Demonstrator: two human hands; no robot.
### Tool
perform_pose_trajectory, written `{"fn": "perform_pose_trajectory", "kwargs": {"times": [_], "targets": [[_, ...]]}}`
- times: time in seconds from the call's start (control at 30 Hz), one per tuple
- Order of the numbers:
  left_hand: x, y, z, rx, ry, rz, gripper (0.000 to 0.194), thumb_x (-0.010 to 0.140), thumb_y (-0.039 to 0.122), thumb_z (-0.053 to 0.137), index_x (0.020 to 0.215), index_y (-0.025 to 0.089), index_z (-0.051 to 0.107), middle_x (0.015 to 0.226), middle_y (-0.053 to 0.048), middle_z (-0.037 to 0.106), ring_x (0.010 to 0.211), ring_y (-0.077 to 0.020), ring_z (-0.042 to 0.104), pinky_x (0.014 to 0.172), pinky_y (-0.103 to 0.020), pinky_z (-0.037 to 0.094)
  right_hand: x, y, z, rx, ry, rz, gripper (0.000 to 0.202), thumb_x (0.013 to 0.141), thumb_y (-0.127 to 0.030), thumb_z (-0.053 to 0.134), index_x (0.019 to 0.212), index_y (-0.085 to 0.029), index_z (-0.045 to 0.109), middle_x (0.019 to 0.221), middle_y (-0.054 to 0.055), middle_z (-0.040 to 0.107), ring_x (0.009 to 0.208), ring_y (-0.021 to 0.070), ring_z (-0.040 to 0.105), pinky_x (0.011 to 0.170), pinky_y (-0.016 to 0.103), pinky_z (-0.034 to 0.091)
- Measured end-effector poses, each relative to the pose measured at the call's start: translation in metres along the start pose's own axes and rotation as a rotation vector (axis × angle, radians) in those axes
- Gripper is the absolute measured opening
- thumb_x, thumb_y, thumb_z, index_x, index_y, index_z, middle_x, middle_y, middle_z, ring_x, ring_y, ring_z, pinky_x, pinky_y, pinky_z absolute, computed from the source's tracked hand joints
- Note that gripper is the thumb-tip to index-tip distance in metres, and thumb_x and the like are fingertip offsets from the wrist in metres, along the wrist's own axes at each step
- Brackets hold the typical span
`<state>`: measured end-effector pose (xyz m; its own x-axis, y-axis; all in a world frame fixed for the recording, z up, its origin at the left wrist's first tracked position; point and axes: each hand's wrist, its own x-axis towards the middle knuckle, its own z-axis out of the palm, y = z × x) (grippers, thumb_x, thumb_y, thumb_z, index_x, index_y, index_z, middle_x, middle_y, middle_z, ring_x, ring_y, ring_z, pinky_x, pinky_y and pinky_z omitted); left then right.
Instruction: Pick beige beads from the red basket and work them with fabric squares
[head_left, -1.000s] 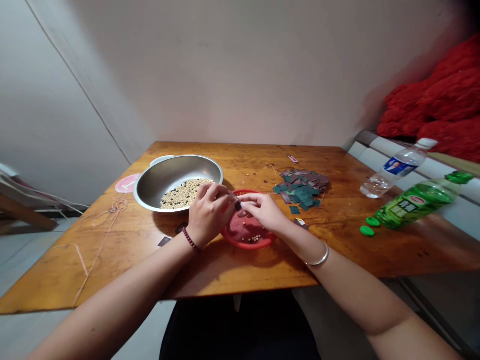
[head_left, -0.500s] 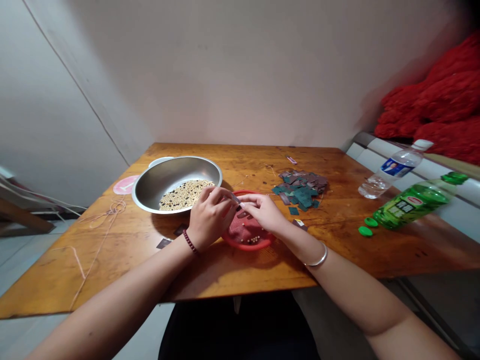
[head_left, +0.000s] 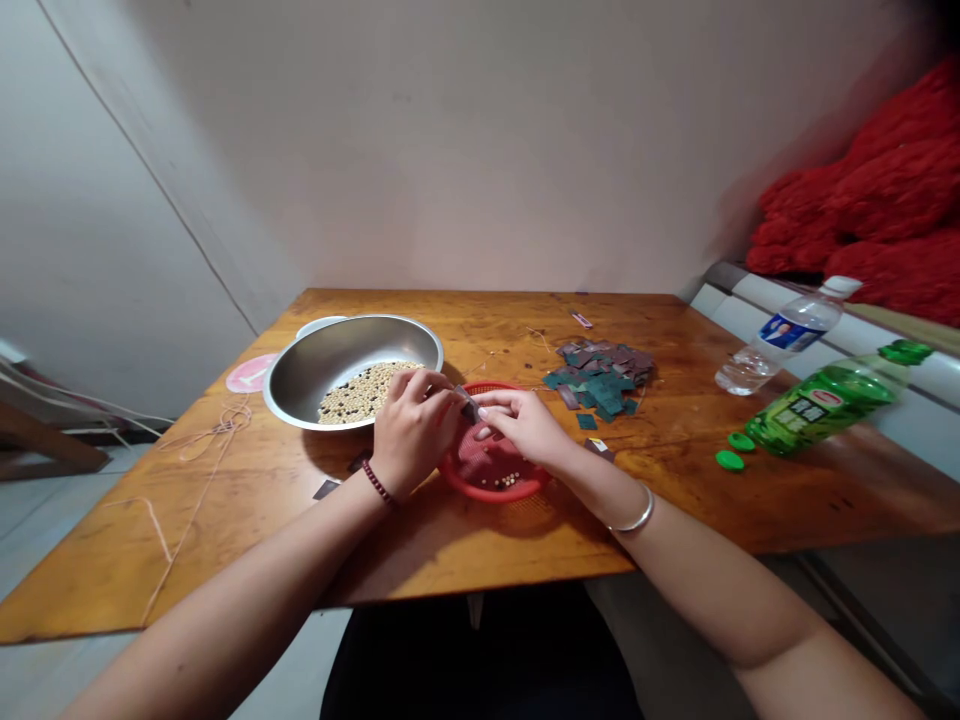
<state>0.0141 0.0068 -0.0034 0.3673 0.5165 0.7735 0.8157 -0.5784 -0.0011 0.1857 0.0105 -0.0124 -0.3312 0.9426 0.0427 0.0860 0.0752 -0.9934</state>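
Note:
My left hand (head_left: 414, 425) and my right hand (head_left: 523, 425) meet above a red plastic basket (head_left: 495, 495). Between their pinched fingertips is a small dark flat piece (head_left: 470, 409) with a pale, shiny edge. Its kind is hard to make out, and fingers cover part of it. A few pale beads (head_left: 510, 481) and some dark ones lie in the bottom of the basket. Left of it, a steel basin (head_left: 330, 350) holds many pale and black beads (head_left: 367, 391). A loose pile of dark green and brown squares (head_left: 604, 378) lies to the right.
On the wooden table's (head_left: 465, 560) right side, a clear bottle (head_left: 784, 335) and a green bottle (head_left: 832, 400) lean beside two green caps (head_left: 730, 459). Orange string (head_left: 225, 425) trails at left, near a pink disc (head_left: 250, 374). Red fluffy material (head_left: 877, 200) is heaped at far right.
Both hands stay over the basket with small finger movements. The dark piece between the fingertips has shifted slightly left and turned, showing more of its surface.

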Motion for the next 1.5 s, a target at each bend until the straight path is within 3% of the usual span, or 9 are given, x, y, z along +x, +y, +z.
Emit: {"fn": "perform_pose_trajectory", "kwargs": {"times": [0.4, 0.6, 1.13, 1.27, 1.5], "targets": [[0.0010, 0.0007, -0.0016, -0.008, 0.002, 0.054, 0.007, 0.078, 0.021, 0.060, 0.080, 0.023, 0.066, 0.091, -0.003, 0.060, 0.088, -0.0188, 0.048, 0.084, -0.034, 0.043, -0.0003, -0.0006, -0.0010, 0.010, -0.020, -0.019, 0.026, 0.083, -0.017, 0.051, 0.107, -0.015, 0.064, 0.097, 0.008, 0.069, 0.066, 0.0117, 0.067, 0.051, 0.017, 0.049], [0.0007, 0.0010, -0.0020, -0.011, 0.012, 0.007, 0.008, 0.079, 0.021, 0.059, 0.079, 0.023, 0.067, 0.090, -0.003, 0.060, 0.089, -0.0191, 0.047, 0.085, -0.035, 0.043, -0.0011, -0.0011, 0.0000, -0.002, -0.025, -0.037, 0.025, 0.083, -0.017, 0.052, 0.104, -0.013, 0.065, 0.095, 0.009, 0.069, 0.064, 0.0111, 0.066, 0.055, 0.019, 0.050], [0.0020, 0.0045, -0.0035, 0.006, -0.001, 0.119, 0.009, 0.079, 0.018, 0.058, 0.081, 0.022, 0.065, 0.090, -0.003, 0.061, 0.087, -0.0179, 0.050, 0.083, -0.034, 0.044, -0.0026, -0.0045, -0.0004, 0.011, -0.021, -0.012, 0.027, 0.083, -0.017, 0.052, 0.107, -0.017, 0.065, 0.101, 0.007, 0.069, 0.066, 0.0125, 0.067, 0.057, 0.022, 0.053], [0.0020, 0.0041, -0.0031, 0.023, 0.036, 0.058, 0.008, 0.079, 0.020, 0.058, 0.078, 0.022, 0.065, 0.088, -0.003, 0.060, 0.086, -0.0188, 0.049, 0.082, -0.035, 0.044, -0.0019, -0.0035, -0.0011, -0.026, -0.005, -0.021, 0.028, 0.082, -0.017, 0.053, 0.107, -0.015, 0.065, 0.096, 0.008, 0.070, 0.066, 0.0127, 0.067, 0.057, 0.022, 0.053], [0.0013, 0.0045, -0.0029, 0.008, 0.015, 0.082, 0.007, 0.079, 0.020, 0.058, 0.080, 0.021, 0.065, 0.089, -0.004, 0.060, 0.087, -0.0183, 0.049, 0.083, -0.034, 0.044, -0.0005, 0.0009, -0.0028, 0.004, -0.049, -0.055, 0.030, 0.082, -0.020, 0.053, 0.110, -0.017, 0.064, 0.098, 0.007, 0.069, 0.068, 0.0133, 0.067, 0.063, 0.025, 0.054]]}}
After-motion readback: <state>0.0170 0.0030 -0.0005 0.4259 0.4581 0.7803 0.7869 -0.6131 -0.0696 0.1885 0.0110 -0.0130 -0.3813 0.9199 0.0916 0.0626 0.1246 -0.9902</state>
